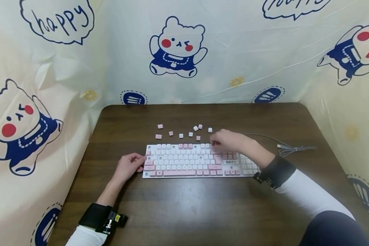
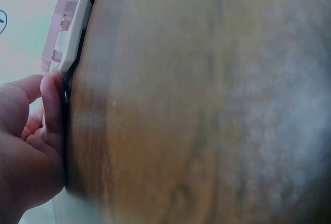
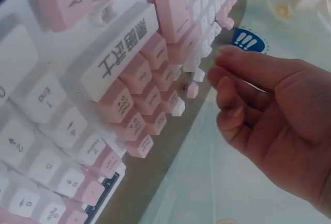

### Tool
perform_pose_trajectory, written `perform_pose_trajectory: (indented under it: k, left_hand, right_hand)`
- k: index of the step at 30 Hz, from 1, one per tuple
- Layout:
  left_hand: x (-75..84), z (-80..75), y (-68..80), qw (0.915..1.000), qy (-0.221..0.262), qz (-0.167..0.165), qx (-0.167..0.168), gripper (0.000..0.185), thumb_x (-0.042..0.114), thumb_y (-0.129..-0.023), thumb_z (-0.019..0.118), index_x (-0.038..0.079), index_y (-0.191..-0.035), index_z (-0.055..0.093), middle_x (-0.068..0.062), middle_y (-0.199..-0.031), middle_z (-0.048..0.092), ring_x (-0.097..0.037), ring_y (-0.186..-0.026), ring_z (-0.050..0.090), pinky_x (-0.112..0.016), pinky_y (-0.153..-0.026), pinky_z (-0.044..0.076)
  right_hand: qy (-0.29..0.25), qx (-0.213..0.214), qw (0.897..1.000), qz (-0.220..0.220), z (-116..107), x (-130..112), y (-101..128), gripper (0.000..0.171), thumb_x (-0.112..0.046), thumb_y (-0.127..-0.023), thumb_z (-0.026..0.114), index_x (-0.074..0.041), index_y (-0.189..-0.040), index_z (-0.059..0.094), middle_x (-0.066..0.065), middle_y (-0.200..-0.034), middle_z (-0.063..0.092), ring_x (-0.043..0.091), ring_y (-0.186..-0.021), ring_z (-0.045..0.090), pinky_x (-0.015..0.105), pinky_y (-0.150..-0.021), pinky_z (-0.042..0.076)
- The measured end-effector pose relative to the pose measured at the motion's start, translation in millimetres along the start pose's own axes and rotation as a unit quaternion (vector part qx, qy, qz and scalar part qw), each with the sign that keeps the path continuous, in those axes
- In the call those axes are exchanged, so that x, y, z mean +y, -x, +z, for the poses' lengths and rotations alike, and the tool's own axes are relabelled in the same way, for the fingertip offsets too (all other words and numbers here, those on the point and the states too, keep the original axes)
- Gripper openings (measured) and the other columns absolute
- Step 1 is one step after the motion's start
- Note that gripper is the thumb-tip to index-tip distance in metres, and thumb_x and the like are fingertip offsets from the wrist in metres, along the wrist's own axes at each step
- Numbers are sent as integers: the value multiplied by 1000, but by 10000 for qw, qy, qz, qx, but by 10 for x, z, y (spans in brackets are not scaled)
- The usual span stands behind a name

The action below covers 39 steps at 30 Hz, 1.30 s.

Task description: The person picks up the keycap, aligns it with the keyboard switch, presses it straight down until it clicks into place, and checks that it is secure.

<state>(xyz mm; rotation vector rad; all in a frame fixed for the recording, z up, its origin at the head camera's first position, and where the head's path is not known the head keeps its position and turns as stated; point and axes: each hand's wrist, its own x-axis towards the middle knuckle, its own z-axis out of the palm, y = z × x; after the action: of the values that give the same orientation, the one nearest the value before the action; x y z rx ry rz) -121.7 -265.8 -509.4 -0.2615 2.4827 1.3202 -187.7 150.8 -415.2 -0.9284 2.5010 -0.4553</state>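
A pink and white keyboard (image 1: 200, 160) lies across the middle of the brown table (image 1: 184, 205). My left hand (image 1: 130, 166) rests at its left end with curled fingers (image 2: 51, 105) holding the keyboard's edge (image 2: 70, 27). My right hand (image 1: 227, 140) hovers over the top rows on the right side of the keyboard (image 3: 77, 105). In the right wrist view its fingers (image 3: 232, 84) are loosely bent and I see nothing between them. Several loose pink and white keycaps (image 1: 181, 132) lie scattered on the table just behind the keyboard; some of these keycaps (image 3: 192, 89) show past its far edge.
A grey cable with a USB plug (image 1: 284, 147) lies on the table right of the keyboard. Cartoon-bear plastic sheeting (image 1: 178, 48) walls the table at the back and both sides. Bare wood (image 2: 207, 105) stretches in front of the keyboard.
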Motion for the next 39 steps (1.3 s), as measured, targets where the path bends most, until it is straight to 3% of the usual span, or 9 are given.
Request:
perform_pose_trajectory:
  k: [5, 11, 18, 23, 30, 39]
  left_hand:
    - [-15, -5, 5, 10000, 52, -15, -4, 37, 35, -102, 68, -1, -109, 71, -3, -75, 69, -17, -68, 66, -26, -68, 53]
    - [-27, -13, 7, 10000, 30, 42, 28, 36, 34, -102, 68, -1, -108, 71, -2, -74, 69, -16, -67, 66, -25, -67, 53]
    - [-43, -10, 22, 10000, 21, 3, -6, 37, 35, -103, 68, -1, -109, 72, -2, -75, 69, -16, -68, 66, -25, -67, 53]
    - [-34, -4, 37, 10000, 5, 43, -2, 36, 34, -103, 68, -2, -108, 71, -2, -74, 69, -15, -68, 66, -26, -67, 53]
    - [-31, -2, 19, 9999, -17, 109, 5, 34, 32, -102, 68, -2, -107, 71, -2, -73, 68, -16, -67, 65, -26, -67, 52]
    - [-5, -20, 12, 10000, 41, 17, -38, 34, 34, -102, 68, 0, -107, 71, -3, -74, 69, -17, -68, 65, -27, -68, 52]
  right_hand:
    - [118, 413, 9989, -176, 8, 26, -97, 7, -8, -98, 72, -8, -104, 75, 1, -92, 72, 15, -83, 64, 33, -80, 56]
    - [76, 559, 9980, -275, 20, 54, -279, 12, -8, -100, 70, -9, -110, 76, 2, -100, 74, 16, -89, 67, 33, -83, 57]
    - [326, 353, 9979, -435, 89, 41, -575, 11, -9, -100, 70, -6, -110, 73, 4, -93, 70, 16, -80, 59, 30, -75, 52]
    - [722, 250, 9968, -218, 148, -45, -708, 17, -13, -103, 67, -3, -117, 67, 6, -95, 68, 17, -82, 63, 32, -76, 54]
    - [1089, 148, 9939, 136, 204, -60, -813, 21, -15, -104, 65, -3, -122, 64, 10, -101, 69, 21, -89, 66, 35, -82, 57]
    - [1102, 80, 9938, 105, 245, -28, -866, 19, -15, -104, 64, -7, -122, 66, 7, -108, 69, 20, -93, 64, 35, -87, 56]
